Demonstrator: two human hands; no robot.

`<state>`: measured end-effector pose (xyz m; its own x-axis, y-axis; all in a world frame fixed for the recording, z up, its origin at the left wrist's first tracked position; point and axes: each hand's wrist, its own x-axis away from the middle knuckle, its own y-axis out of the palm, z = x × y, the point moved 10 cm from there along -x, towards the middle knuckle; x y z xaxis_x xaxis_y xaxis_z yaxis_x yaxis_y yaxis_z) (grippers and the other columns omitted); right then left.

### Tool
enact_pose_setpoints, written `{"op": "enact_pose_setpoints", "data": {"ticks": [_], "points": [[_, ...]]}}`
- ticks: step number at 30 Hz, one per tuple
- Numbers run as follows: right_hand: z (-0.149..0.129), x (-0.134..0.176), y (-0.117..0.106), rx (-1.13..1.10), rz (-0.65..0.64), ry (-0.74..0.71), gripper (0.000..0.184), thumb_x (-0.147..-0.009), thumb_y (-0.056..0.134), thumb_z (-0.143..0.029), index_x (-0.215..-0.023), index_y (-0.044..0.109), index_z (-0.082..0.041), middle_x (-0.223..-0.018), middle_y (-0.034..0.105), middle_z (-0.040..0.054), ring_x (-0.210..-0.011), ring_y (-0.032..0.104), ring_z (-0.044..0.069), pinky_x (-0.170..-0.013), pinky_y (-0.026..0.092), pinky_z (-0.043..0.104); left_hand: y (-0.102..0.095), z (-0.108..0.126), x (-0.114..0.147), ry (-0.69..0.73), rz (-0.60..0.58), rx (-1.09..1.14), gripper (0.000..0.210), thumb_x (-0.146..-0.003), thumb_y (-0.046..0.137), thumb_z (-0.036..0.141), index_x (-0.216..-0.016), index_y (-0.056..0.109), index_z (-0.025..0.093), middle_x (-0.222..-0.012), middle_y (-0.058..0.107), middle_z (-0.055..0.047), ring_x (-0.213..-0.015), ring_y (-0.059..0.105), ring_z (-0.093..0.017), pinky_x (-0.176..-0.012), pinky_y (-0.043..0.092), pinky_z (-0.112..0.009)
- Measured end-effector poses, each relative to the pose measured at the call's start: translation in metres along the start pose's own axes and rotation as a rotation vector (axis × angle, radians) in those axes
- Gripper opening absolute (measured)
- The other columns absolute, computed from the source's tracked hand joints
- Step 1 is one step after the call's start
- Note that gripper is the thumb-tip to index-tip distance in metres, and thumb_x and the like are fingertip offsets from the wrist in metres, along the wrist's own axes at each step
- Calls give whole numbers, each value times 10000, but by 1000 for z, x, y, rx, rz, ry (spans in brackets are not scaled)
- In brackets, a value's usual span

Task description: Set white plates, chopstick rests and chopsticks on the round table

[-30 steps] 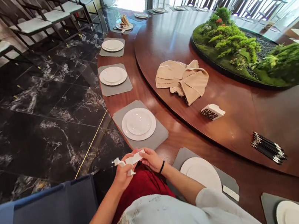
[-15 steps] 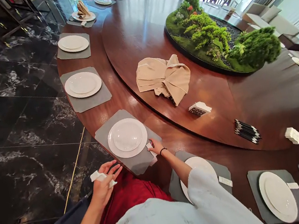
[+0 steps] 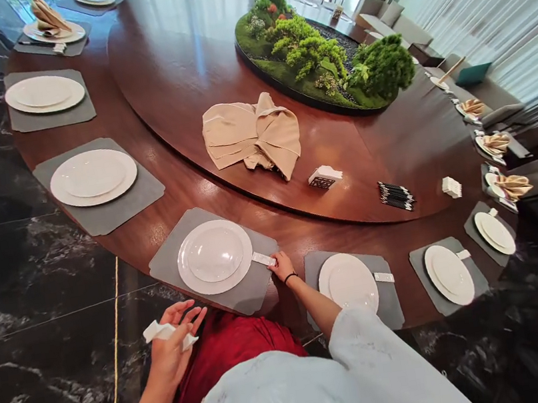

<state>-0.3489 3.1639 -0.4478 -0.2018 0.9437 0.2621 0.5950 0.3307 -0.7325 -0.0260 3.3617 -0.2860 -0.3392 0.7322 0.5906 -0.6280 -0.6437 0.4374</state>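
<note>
My left hand [image 3: 170,354] is raised near the table edge, holding white chopstick rests [image 3: 153,331] in the palm, fingers loosely curled; how many cannot be told. At the plate's right side, my right hand [image 3: 283,266] pinches the near end of another white chopstick rest [image 3: 261,258], which lies flat on the grey placemat [image 3: 169,260]. On that placemat are two stacked white plates, a small one on a large plate [image 3: 187,278]. To the right, a second place setting has its own chopstick rest [image 3: 384,276] beside the plate [image 3: 323,288].
Folded beige napkins [image 3: 231,130] lie on the turntable [image 3: 169,75], with a napkin holder [image 3: 325,177], black chopsticks [image 3: 396,196] and a white stack [image 3: 451,187]. A planted centrepiece [image 3: 312,53] stands in the middle. More settings ring the table; sofas [image 3: 463,78] are beyond.
The view has turned right. The chopstick rest under my right hand has swung from a steep slant to pointing outward from the plate. My left hand still holds its rests.
</note>
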Motion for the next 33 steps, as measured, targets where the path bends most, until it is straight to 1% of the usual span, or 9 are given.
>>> {"op": "enact_pose_setpoints", "data": {"ticks": [6,12,17,21,25,27,30,32,33], "points": [[5,8,0,-9,115,78,316,-667,706,-122,-972,654,-185,-953,580,30,-701,538,125,-742,468,274,-43,36,-3,39,16,-9,364,-597,788,168,-920,629,220,-1047,606,-4,-952,607,-171,-1074,400,-533],[4,14,-9,59,204,182,309,-659,694,-151,-967,671,-163,-950,610,53,-740,569,146,-768,464,272,-101,81,-4,78,52,38,375,-567,782,149,-906,638,218,-1027,616,-3,-944,610,-171,-1100,365,-541],[-5,14,-21,126,259,255,322,-646,674,-157,-967,690,-144,-960,642,76,-795,600,165,-799,456,264,-151,118,-7,118,70,80,369,-575,778,141,-909,642,220,-1014,624,-4,-937,612,-162,-1068,421,-495],[-19,15,-27,183,262,303,313,-653,646,-185,-962,696,-175,-951,653,61,-793,615,169,-815,459,283,-177,139,-13,117,76,141,392,-562,801,126,-914,648,205,-995,635,-9,-929,620,-163,-985,509,-399],[-32,16,-30,222,227,346,370,-622,626,-186,-987,683,-175,-946,634,86,-853,625,232,-847,462,364,-191,155,-27,52,136,326,265,-737,730,362,-920,655,186,-947,650,-27,-857,635,-168,-928,535,-405],[-37,13,-39,219,282,417,481,-577,626,-172,-1057,661,-165,-1019,606,136,-941,615,296,-865,457,423,-193,166,-39,25,154,423,351,-830,592,509,-917,655,175,-938,655,-41,-840,640,-181,-916,532,-425],[-79,5,-54,180,533,475,631,-557,616,-183,-1187,589,-142,-1201,510,219,-1111,540,368,-917,432,487,-182,191,-64,47,47,476,430,-861,497,583,-888,637,178,-983,659,-50,-944,633,-210,-966,486,-432],[-145,-11,-43,54,617,357,618,-613,604,-249,-1216,550,-128,-1253,482,225,-1157,505,359,-951,419,493,-171,211,-83,85,-62,443,445,-850,480,623,-900,614,202,-1087,647,-56,-1088,583,-239,-1002,444,-449],[-188,-24,-24,-61,563,266,584,-649,599,-300,-1208,545,-137,-1244,501,203,-1134,520,333,-945,430,477,-165,221,-93,116,-107,403,452,-843,469,643,-939,602,222,-1158,628,-60,-1158,540,-247,-1011,426,-458]]}}
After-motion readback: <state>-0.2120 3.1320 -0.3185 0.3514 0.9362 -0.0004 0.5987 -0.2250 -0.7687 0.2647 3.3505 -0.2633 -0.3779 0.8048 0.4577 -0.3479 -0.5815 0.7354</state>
